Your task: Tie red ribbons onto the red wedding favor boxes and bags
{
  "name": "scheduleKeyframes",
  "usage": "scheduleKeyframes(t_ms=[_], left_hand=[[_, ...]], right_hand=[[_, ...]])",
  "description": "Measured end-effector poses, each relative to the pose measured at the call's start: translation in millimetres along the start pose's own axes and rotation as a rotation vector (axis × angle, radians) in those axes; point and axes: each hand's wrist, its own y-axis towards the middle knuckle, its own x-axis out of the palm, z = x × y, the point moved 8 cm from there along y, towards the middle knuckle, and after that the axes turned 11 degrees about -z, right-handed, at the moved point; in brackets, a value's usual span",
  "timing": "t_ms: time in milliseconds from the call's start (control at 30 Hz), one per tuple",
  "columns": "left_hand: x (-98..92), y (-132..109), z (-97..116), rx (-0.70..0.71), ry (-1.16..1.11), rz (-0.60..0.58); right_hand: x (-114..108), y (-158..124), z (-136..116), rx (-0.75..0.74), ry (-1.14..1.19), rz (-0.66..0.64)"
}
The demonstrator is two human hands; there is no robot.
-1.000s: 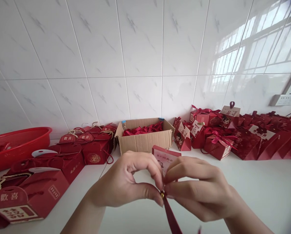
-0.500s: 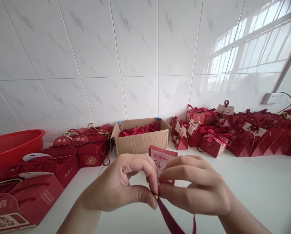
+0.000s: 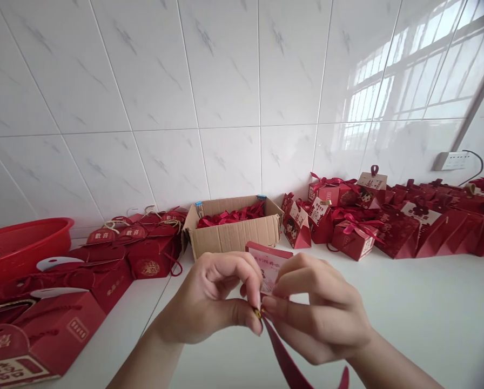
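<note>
A small, shiny gold metal piece [image 3: 257, 313] sits above the smooth white table [image 3: 420, 313], pinched between the thumb and index finger of the left hand [image 3: 221, 302]. A flat dark red ribbon [image 3: 280, 354] hangs just beside it. The right hand [image 3: 323, 310] curls its fingers in at the ribbon's upper end (whether they grip it, one cannot tell). Behind stands a red-edged box with a pink printed front [image 3: 262, 260], then an open brown cardboard carton [image 3: 234, 240].
</note>
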Motion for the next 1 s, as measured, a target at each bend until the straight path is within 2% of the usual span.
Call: scheduleKeyframes(t_ms=[133,233,333,367,433,533,600,633,700,800,900,1000], left_hand=[[0.5,0.7,-0.9,0.000,-0.026,-0.018],[1.0,0.1,-2.5,-0.033,-0.016,-0.054],[-1.2,-2.0,1.1,-0.027,0.026,-0.085],[-2.8,-3.0,4.2,-0.009,0.047,-0.094],[-7.5,-6.0,10.9,0.021,0.091,-0.106],[-18.5,-11.6,18.3,0.026,0.162,-0.083],[-26.0,-15.0,20.5,0.013,0.233,-0.051],[-29.4,-16.2,20.4,-0.001,0.286,-0.030],[-35.8,-17.5,17.6,-0.051,0.436,0.025],[-44.3,-17.7,7.8,-0.185,0.707,0.111],[-47.0,-16.0,-5.3,-0.328,0.868,0.101],[-46.0,-14.5,-10.6,-0.371,0.912,0.063]], right_hand=[[0.6,0.0,2.4,-0.015,0.029,-0.048],[0.8,3.2,4.4,-0.009,0.046,-0.133],[-0.4,4.8,18.1,0.087,0.038,-0.249],[-1.6,2.8,28.9,0.172,0.017,-0.289],[-5.3,-10.1,61.0,0.433,-0.062,-0.383],[-5.7,-54.0,113.1,0.843,-0.129,-0.626],[4.2,-87.6,136.4,0.997,-0.004,-0.811],[9.9,-102.2,145.1,1.055,0.096,-0.857],[21.2,-119.3,157.9,1.103,0.317,-0.814],[38.1,-126.2,169.0,1.062,0.561,-0.622],[52.2,-130.4,175.0,1.034,0.671,-0.427],[64.1,-137.6,178.3,1.049,0.718,-0.293]])
